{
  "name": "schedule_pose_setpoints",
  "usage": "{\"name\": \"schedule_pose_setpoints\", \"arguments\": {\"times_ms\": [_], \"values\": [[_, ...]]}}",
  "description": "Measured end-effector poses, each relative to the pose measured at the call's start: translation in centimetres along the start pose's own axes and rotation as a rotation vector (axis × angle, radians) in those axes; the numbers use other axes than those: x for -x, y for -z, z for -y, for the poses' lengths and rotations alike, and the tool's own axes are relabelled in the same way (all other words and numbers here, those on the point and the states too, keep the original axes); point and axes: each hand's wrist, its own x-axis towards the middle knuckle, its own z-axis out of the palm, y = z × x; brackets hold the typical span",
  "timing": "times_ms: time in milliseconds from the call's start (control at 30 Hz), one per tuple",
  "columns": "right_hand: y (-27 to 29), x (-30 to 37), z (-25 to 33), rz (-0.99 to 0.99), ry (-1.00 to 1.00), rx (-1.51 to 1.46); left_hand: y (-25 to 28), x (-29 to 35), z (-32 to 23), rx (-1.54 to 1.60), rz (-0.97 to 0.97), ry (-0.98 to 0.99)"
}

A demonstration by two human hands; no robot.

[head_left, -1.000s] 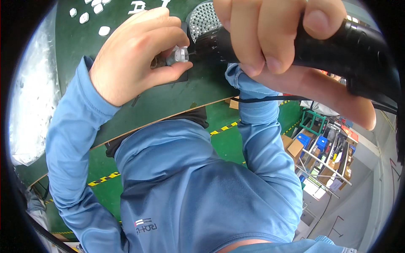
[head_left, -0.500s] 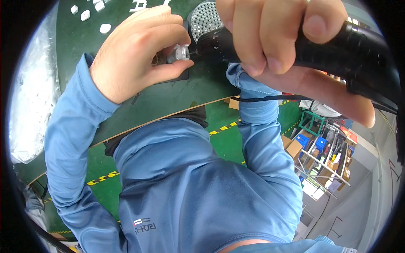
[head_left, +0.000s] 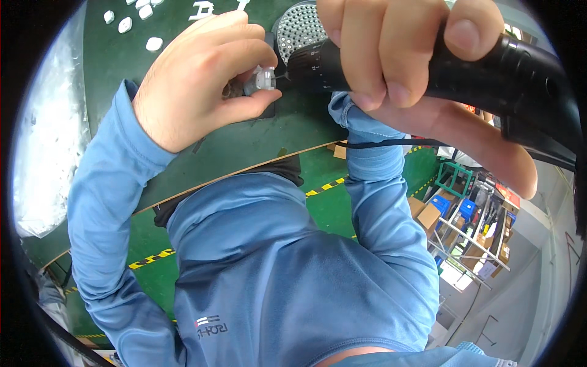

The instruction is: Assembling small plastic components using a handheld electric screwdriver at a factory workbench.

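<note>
Between the thumb and fingers of my left hand (head_left: 195, 82) is a small whitish, partly clear plastic part (head_left: 263, 79). Closed around a black electric screwdriver (head_left: 471, 79) is my right hand (head_left: 403, 55). The screwdriver lies level, and its thin bit (head_left: 282, 76) points left at the plastic part. Whether the bit touches a screw is too small to tell. Under my left hand a dark pad (head_left: 269, 110) shows on the green tabletop. My fingers hide much of the plastic part.
Just beyond the screwdriver's nose is a round dish with a dotted surface (head_left: 301, 27). Several small white pieces (head_left: 154, 44) lie at the far left, near white frame-shaped parts (head_left: 202, 10). Clear plastic sheeting (head_left: 49, 134) covers the left side. A black cable (head_left: 397, 142) hangs below my right hand.
Both hands keep their grips and nearly the same places. The whole view has shifted very slightly; the bit still points at the plastic part.
</note>
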Motion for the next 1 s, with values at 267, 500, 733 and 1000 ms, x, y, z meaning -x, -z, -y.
{"name": "schedule_pose_setpoints", "arguments": {"times_ms": [267,500,733,1000], "values": [[1.2,-0.2,0.2,-0.009,0.028,0.01,-0.2,-0.2,-0.3,-0.039,-0.071,-0.063],[2.2,-0.2,0.6,-0.015,0.045,0.015,-0.1,0.1,-0.3,-0.054,-0.074,-0.052],[2.5,0.2,0.0,-0.026,0.043,0.024,0.1,0.0,-0.2,-0.015,-0.021,-0.001],[1.7,0.6,-0.4,-0.024,0.04,0.018,0.1,0.0,-0.3,-0.027,-0.044,-0.008]]}}
